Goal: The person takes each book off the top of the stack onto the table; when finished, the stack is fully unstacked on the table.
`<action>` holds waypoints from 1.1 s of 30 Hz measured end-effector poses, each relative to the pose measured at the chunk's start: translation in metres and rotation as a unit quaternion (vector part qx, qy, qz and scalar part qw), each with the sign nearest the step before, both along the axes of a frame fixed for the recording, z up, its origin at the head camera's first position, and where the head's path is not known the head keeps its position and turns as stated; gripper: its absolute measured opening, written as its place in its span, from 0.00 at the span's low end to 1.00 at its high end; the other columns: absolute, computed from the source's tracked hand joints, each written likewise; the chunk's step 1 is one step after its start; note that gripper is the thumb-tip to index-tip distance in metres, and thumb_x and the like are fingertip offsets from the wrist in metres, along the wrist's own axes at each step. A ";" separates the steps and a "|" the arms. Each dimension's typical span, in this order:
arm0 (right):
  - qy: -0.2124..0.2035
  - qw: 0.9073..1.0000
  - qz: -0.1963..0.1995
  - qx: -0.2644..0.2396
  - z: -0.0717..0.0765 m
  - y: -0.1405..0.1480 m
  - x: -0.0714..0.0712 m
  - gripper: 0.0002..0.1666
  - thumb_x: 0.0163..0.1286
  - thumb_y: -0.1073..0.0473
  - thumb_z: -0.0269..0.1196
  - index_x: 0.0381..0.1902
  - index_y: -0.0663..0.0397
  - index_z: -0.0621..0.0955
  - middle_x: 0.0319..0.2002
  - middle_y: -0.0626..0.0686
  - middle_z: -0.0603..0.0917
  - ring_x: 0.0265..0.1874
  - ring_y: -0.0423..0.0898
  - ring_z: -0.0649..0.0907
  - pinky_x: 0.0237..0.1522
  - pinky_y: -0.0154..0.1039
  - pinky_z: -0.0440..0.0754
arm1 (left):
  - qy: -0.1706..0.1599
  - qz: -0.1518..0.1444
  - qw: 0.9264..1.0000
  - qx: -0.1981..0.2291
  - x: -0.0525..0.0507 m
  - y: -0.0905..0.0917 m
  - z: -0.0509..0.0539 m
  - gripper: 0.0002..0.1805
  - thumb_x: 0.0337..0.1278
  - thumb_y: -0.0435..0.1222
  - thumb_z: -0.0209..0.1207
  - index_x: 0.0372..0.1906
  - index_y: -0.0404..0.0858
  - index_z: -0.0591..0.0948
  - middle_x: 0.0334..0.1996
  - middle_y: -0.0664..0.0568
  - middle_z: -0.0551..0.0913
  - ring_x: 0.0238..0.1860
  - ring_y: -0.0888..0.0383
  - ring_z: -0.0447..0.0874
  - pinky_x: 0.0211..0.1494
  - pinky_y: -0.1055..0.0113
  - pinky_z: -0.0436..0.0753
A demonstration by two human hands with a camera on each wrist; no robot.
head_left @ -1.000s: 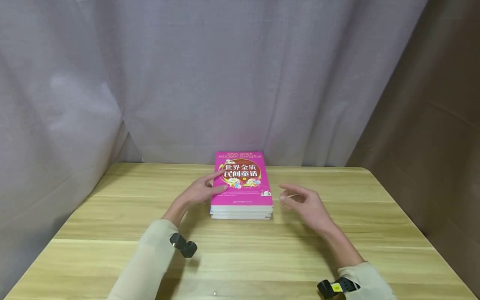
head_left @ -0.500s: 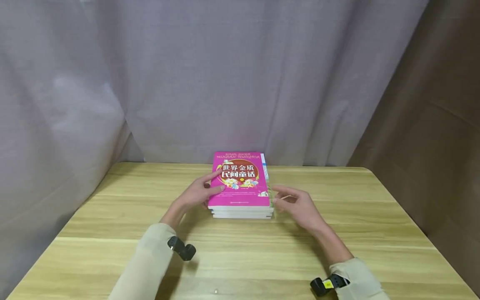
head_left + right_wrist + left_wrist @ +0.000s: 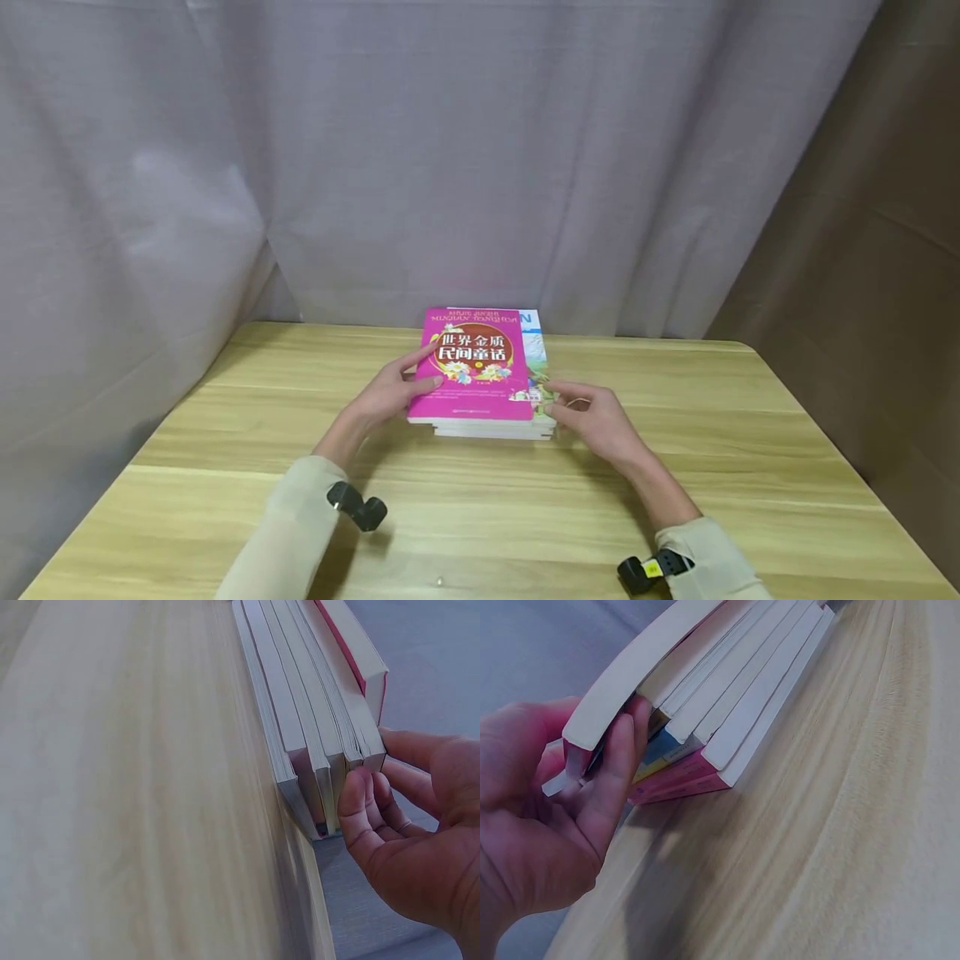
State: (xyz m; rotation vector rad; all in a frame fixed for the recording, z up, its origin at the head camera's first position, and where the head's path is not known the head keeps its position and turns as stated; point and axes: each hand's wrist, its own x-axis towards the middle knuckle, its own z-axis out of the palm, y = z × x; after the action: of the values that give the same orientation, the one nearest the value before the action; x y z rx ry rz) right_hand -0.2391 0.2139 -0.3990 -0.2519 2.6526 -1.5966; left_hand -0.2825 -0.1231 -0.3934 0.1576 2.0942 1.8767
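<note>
A pink book (image 3: 480, 400) with a red oval on its cover lies on top of a stack of several books, shifted left of the one below. The left hand (image 3: 386, 392) grips its left edge, thumb on the cover; in the left wrist view the left hand (image 3: 562, 802) has fingers curled beneath the top book (image 3: 641, 671). Under it, a book with a blue and green cover (image 3: 536, 354) shows along the right. The right hand (image 3: 600, 421) is at that book's right edge, and in the right wrist view the right hand (image 3: 427, 825) pinches upper books of the stack (image 3: 300, 697).
The stack stands near the back edge of a wooden table (image 3: 480, 517), before a grey curtain (image 3: 450, 167). A brown curtain (image 3: 885, 292) hangs at the right. Each sleeve has a black device strapped at the wrist.
The pink book has slid left over the stack, uncovering a strip of the blue and green cover. The right hand has moved left, from beside the stack to its right edge.
</note>
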 end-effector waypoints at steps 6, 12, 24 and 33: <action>-0.007 1.000 -0.007 0.002 0.002 0.002 -0.001 0.28 0.72 0.57 0.70 0.68 0.59 0.81 0.44 0.58 0.84 0.36 0.50 0.88 0.35 0.41 0.86 | -0.012 0.013 0.998 0.055 0.001 -0.003 -0.003 0.45 0.75 0.32 0.61 0.87 0.52 0.51 0.55 0.33 0.87 0.35 0.55 0.92 0.37 0.64 0.91; -0.007 1.000 -0.002 -0.001 0.003 0.004 -0.001 0.29 0.73 0.57 0.70 0.69 0.60 0.81 0.44 0.58 0.84 0.36 0.51 0.88 0.32 0.39 0.84 | -0.023 0.010 0.997 0.077 0.003 -0.009 -0.006 0.50 0.75 0.32 0.60 0.88 0.49 0.43 0.45 0.42 0.91 0.32 0.56 0.92 0.31 0.67 0.90; -0.017 1.000 -0.008 0.011 0.005 0.007 -0.002 0.30 0.74 0.54 0.70 0.70 0.56 0.80 0.46 0.59 0.82 0.36 0.50 0.87 0.23 0.35 0.74 | -0.046 -0.028 0.987 0.150 0.012 -0.021 -0.010 0.50 0.75 0.27 0.56 0.87 0.59 0.45 0.49 0.45 0.91 0.38 0.54 0.93 0.42 0.62 0.93; -0.018 1.000 -0.005 0.013 0.004 0.010 -0.003 0.31 0.73 0.53 0.70 0.71 0.56 0.80 0.46 0.58 0.83 0.37 0.49 0.88 0.25 0.35 0.75 | -0.032 0.009 0.986 0.162 0.021 -0.029 -0.004 0.48 0.74 0.25 0.56 0.86 0.62 0.50 0.58 0.40 0.87 0.37 0.55 0.94 0.41 0.61 0.93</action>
State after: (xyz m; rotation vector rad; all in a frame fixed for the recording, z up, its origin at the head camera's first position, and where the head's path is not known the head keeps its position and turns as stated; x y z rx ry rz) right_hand -0.2417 0.2237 -0.3951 -0.2080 2.6498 -1.5514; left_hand -0.2618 -0.1518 -0.3974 0.1523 1.7413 2.1926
